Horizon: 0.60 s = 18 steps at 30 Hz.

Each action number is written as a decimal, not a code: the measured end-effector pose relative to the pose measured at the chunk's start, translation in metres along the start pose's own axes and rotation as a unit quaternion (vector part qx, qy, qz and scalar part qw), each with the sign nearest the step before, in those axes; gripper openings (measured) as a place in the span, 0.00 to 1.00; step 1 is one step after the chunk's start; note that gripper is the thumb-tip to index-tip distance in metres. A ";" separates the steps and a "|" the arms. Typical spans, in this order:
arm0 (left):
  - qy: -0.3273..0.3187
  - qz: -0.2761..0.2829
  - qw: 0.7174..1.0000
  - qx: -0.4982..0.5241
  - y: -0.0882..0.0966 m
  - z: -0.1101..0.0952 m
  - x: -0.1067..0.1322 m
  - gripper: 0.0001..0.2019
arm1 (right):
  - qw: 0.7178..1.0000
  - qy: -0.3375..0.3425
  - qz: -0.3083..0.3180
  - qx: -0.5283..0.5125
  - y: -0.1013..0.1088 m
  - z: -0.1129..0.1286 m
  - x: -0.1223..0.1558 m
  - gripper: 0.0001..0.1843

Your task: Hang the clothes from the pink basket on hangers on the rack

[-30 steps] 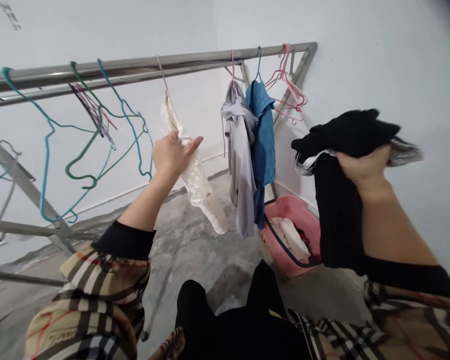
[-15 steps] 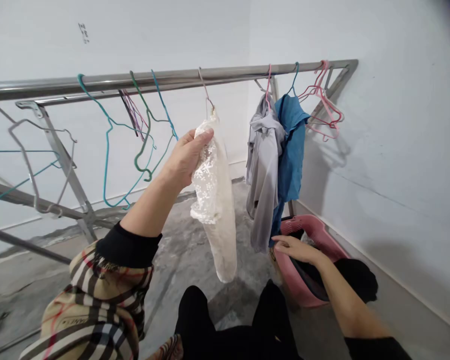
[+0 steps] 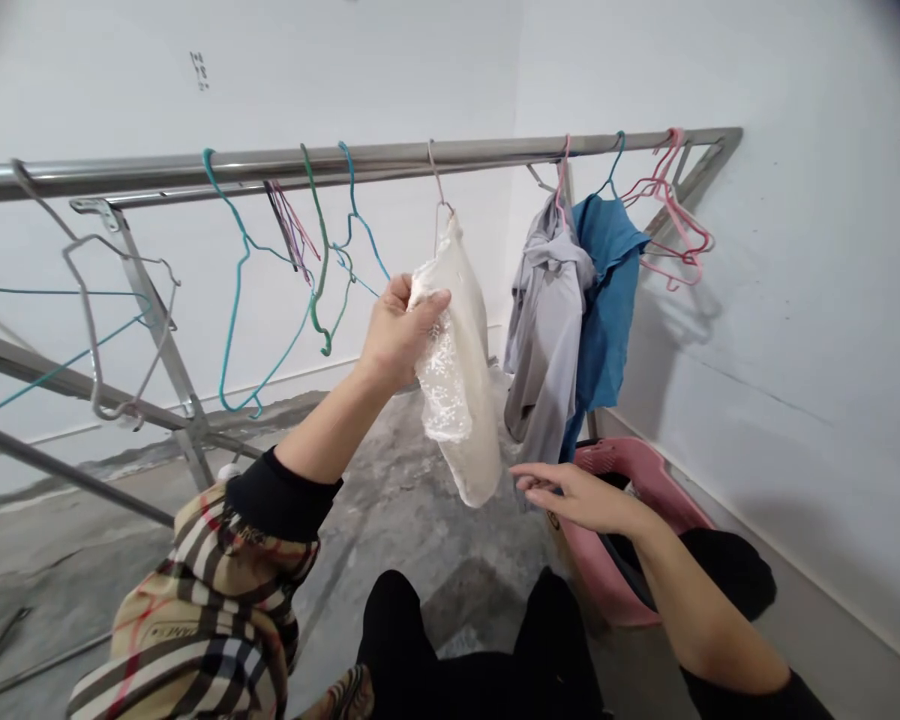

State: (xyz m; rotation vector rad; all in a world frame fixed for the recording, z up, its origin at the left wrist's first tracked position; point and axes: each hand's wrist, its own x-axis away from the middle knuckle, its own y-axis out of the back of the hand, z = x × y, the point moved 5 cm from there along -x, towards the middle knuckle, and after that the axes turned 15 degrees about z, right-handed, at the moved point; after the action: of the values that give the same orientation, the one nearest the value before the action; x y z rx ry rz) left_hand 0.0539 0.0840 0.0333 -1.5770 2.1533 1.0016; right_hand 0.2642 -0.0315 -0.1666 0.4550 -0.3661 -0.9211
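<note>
My left hand (image 3: 397,330) is raised and closed on the upper part of a white lace garment (image 3: 459,385) that hangs from a hanger on the steel rail (image 3: 270,162). Lower down, my right hand (image 3: 570,492) is open with its fingers stretched toward the garment's bottom edge, holding nothing. It hovers just in front of the pink laundry basket (image 3: 649,500). A black garment (image 3: 727,575) lies across the basket behind my right forearm.
Several empty wire hangers (image 3: 285,260) in teal, green, blue and purple hang on the rail to the left. A grey shirt (image 3: 547,340) and a blue shirt (image 3: 607,300) hang to the right, then pink hangers (image 3: 671,215). White walls stand behind and at right, above a concrete floor.
My right hand has put the black garment down on the basket and now reaches, open, toward the lace garment. My left hand has kept its hold while the view swung left.
</note>
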 end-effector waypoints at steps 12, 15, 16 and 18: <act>-0.045 0.024 0.871 -0.488 -0.011 -0.010 0.023 0.05 | 0.980 0.169 -0.054 -0.092 0.028 0.080 -0.040 0.28; -0.066 0.034 0.884 -0.462 -0.016 -0.007 0.030 0.09 | 0.969 0.191 -0.121 -0.100 0.039 0.087 -0.057 0.36; -0.070 0.039 0.891 -0.446 -0.018 -0.006 0.031 0.10 | 0.967 0.189 -0.143 -0.094 0.042 0.090 -0.064 0.40; -0.073 0.045 0.914 -0.397 -0.021 -0.002 0.034 0.12 | 0.966 0.173 -0.179 -0.062 0.047 0.097 -0.077 0.49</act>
State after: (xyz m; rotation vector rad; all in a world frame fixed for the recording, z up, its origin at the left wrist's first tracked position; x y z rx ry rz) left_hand 0.0619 0.0547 0.0072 -1.6148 1.8090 2.1391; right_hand 0.2058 0.0352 -0.0688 0.5673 0.0984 -1.1826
